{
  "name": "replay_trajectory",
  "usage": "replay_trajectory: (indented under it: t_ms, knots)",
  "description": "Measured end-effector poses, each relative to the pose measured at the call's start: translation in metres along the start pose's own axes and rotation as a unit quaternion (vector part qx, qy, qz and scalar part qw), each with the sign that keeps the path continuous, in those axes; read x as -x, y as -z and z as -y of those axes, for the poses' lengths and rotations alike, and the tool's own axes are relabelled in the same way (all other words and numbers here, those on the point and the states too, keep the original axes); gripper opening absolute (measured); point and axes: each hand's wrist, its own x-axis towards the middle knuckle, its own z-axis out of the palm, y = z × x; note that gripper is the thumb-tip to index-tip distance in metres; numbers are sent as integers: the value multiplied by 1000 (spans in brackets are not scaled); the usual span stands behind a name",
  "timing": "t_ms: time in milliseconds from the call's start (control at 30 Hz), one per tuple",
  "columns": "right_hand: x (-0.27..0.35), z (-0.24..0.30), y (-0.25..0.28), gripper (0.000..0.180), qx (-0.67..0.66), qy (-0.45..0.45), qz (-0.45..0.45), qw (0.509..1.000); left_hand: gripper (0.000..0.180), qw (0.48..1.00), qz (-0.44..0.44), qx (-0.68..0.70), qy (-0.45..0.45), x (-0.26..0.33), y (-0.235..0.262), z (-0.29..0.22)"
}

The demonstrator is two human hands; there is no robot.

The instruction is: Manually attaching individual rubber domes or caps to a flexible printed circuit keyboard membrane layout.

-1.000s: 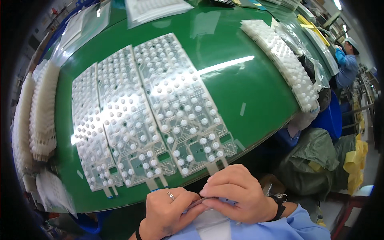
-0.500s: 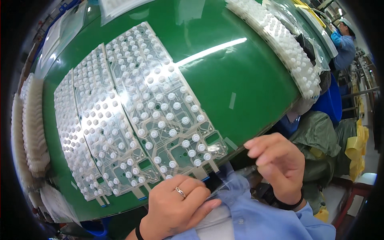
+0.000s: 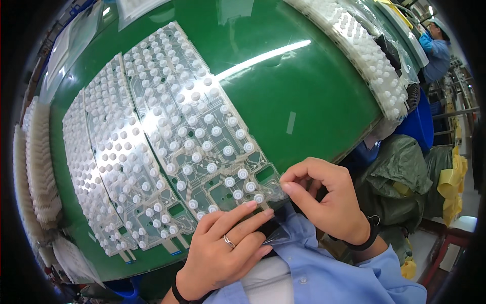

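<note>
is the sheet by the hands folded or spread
Spread: the clear sheet lies flat on the green table, its white domes facing up.

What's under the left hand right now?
The left hand overlaps the near edge of the rightmost clear sheet laid flat; most of that sheet shows beyond it. What lies directly beneath is covered by the hand.
</note>
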Motion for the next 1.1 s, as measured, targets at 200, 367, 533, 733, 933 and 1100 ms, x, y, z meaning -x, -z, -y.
replay_trajectory:
  t_ms: [200, 367, 533, 733, 933, 1100]
  knots:
    - [-1, 4, -3, 5, 27, -14, -7, 1000, 16, 1000, -3, 6, 1, 2, -1, 2]
    - [0, 4, -5, 4, 50, 4, -20, 999, 16, 1000, -1, 7, 1, 2, -1, 3]
    - [0, 3, -7, 5, 66, 12, -31, 997, 16, 1000, -3, 6, 1, 2, -2, 4]
    - [0, 2, -8, 5, 67, 24, -39, 997, 19, 1000, 8, 1, 3, 2, 0, 3]
    - [0, 2, -8, 5, 73, 22, -41, 996, 19, 1000, 6, 5, 3, 2, 1, 3]
    - [1, 0, -9, 6, 70, 20, -39, 997, 19, 1000, 11, -27, 4, 2, -2, 2]
